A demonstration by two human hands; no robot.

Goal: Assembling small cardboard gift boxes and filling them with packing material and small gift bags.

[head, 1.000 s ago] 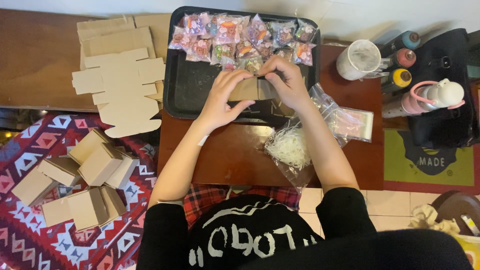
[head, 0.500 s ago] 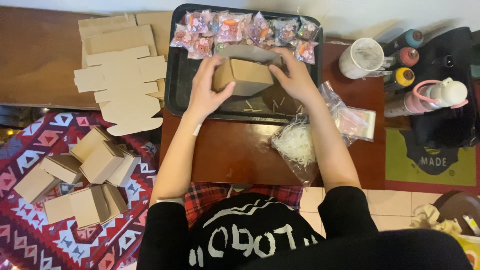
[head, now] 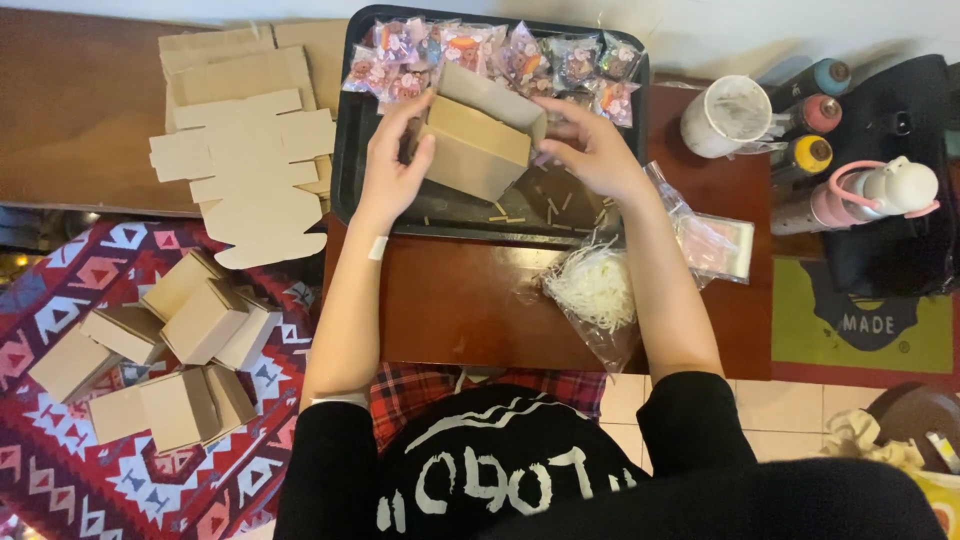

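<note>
Both hands gripping a cardboard box (head: 478, 142) over the black tray (head: 345, 180).
Left hand (head: 392, 165) fingers curl closed around its left end; right hand (head: 600, 150) fingers pinch the right flap. Bare wooden table (head: 460, 300) lies nearer the body.

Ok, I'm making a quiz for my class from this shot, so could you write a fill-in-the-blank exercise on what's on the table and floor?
1. Both hands, the left hand and the right hand, hold a brown ____ box.
2. The box is held above a black ____.
3. The folded boxes lie on a patterned ____.
4. The small wrapped packets lie at the tray's ____ edge.

Missing words: cardboard; tray; rug; far
</note>
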